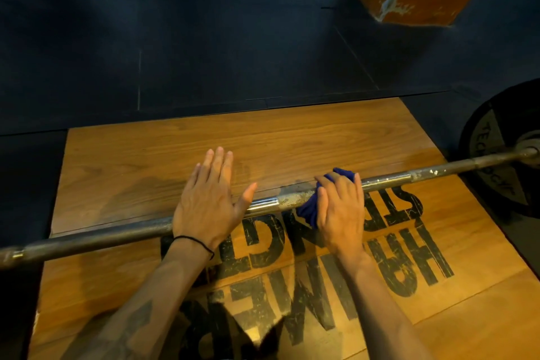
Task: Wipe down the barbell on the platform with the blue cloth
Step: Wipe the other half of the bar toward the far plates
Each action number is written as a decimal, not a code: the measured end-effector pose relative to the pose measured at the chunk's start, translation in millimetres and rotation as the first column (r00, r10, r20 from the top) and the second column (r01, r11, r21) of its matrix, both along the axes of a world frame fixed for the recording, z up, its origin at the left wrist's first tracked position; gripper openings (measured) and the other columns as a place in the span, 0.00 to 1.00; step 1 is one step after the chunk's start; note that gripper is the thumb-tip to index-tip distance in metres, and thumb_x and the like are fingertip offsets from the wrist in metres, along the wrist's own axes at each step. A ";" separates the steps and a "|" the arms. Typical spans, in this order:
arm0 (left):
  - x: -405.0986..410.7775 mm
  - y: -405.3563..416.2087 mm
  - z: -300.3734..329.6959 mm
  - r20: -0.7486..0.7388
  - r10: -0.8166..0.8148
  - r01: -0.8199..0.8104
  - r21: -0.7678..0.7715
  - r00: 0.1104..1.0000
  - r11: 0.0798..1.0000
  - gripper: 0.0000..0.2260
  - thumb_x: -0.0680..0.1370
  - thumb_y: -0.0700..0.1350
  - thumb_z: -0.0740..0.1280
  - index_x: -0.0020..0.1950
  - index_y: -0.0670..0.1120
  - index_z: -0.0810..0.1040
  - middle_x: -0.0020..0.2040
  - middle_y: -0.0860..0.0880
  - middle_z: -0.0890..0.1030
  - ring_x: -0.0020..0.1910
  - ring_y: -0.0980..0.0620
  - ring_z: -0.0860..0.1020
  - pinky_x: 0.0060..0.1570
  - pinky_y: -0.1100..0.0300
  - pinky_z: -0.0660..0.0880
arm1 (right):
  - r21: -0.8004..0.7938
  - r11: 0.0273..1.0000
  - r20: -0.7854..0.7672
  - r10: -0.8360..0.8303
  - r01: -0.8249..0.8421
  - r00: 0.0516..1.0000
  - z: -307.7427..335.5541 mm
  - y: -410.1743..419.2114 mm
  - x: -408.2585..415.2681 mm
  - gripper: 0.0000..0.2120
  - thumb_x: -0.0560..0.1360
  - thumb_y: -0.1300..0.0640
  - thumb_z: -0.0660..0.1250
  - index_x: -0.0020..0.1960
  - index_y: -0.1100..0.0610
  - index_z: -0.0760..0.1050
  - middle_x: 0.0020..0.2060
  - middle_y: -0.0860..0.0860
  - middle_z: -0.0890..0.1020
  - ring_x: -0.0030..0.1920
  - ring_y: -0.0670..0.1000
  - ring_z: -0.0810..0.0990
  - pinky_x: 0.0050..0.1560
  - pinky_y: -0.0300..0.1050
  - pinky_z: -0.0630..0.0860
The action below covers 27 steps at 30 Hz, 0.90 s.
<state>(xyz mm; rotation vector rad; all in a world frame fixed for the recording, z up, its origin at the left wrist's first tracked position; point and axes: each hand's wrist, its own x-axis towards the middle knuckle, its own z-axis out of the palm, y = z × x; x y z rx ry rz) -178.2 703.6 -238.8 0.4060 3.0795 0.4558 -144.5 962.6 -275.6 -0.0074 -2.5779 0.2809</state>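
Two hands on barbell point(140, 228) across wooden platform point(175, 149): L hand point(209, 207) flat, fingers straight; R hand point(340, 207) gripping blue cloth point(309, 210) round shaft. Black rubber flooring point(204, 38) beyond, plate point(496, 161) far right.

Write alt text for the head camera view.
Seen from above, a right hand presses a blue cloth around a barbell lying across a wooden platform. The left hand rests flat on the bar, fingers straight.

A weightlifting gym is indicated: a worn steel barbell point(292, 201) is laid under both hands on a lettered wooden lifting platform point(292, 137), with dark rubber floor tiles point(204, 38) beyond them.
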 end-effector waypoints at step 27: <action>2.5 -0.4 0.3 -0.012 0.025 -0.024 0.046 1.000 0.999 0.38 0.79 0.69 0.38 0.81 0.45 0.53 0.81 0.44 0.55 0.80 0.49 0.52 0.77 0.49 0.57 | 0.072 0.942 0.082 0.323 -0.328 0.943 3.7 -56.9 7.2 0.21 0.87 0.54 0.51 0.69 0.60 0.77 0.62 0.58 0.81 0.65 0.57 0.77 0.80 0.58 0.59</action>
